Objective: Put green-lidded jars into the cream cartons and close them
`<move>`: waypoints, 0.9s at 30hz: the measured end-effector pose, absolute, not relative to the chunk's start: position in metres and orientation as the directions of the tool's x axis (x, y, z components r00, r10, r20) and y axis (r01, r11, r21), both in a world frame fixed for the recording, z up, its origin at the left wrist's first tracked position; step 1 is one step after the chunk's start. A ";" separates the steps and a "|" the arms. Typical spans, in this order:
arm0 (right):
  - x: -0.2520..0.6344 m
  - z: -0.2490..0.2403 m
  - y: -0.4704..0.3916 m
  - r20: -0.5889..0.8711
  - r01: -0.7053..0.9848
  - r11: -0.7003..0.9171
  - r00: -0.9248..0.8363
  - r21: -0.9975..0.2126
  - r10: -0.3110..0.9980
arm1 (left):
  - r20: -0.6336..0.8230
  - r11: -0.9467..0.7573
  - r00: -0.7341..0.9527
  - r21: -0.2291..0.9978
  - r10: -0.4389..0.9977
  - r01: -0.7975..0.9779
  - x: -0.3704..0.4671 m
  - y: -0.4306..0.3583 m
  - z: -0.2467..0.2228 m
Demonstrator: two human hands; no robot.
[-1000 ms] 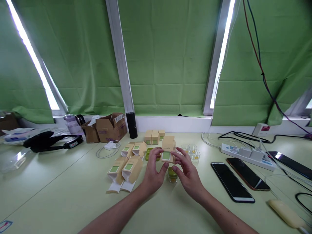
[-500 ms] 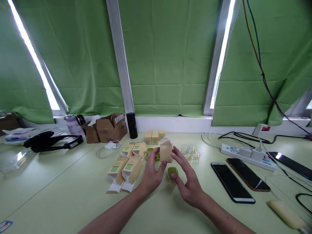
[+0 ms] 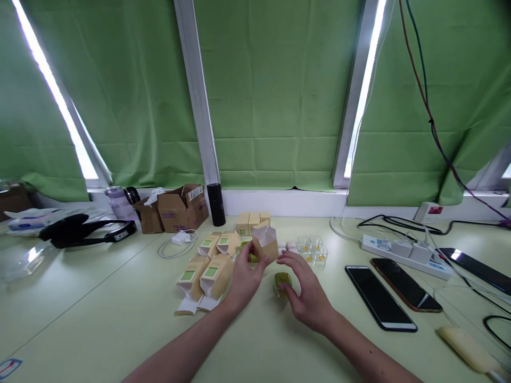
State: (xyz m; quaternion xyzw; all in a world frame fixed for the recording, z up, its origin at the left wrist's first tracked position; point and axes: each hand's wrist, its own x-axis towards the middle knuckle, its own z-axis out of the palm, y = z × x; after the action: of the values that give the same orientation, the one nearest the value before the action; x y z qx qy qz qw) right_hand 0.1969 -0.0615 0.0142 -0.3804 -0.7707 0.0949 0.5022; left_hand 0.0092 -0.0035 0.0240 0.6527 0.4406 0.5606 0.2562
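Note:
My left hand (image 3: 246,274) grips a small kraft paper box (image 3: 265,248) between thumb and fingers. The box is tilted, with its open top and white inside showing. My right hand (image 3: 306,291) is open, its fingers curved and apart. Its thumb overlaps a small clear square container with a green top (image 3: 283,277) on the table; whether it touches, I cannot tell. To the left lie several kraft boxes with green windows (image 3: 215,274), some with white flaps open. Behind the held box, a green item (image 3: 253,256) is partly hidden.
Several clear cups with gold-coloured bottoms (image 3: 312,249) stand beside small pinkish pieces (image 3: 290,246). More kraft boxes (image 3: 249,221) stand behind. Phones (image 3: 381,298) and a power strip (image 3: 407,257) lie at right. A cardboard box (image 3: 183,210) and black cylinder (image 3: 216,205) stand at back left.
The kraft box has tipped and moved slightly left in my left hand, showing its open top. My right hand's fingers have come away from the box, slightly lower.

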 end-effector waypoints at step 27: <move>0.223 0.011 -0.033 0.282 0.864 0.124 0.022 -0.487 0.959 | 0.362 -0.423 0.240 0.857 0.901 0.293 0.011 -0.005 0.007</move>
State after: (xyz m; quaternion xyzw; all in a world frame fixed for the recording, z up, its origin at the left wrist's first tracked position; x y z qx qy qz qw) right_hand 0.2233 -0.0333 0.0112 -0.6567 -0.6942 0.0836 0.2826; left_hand 0.0109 -0.0046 0.0065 0.7122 0.4191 0.4520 0.3359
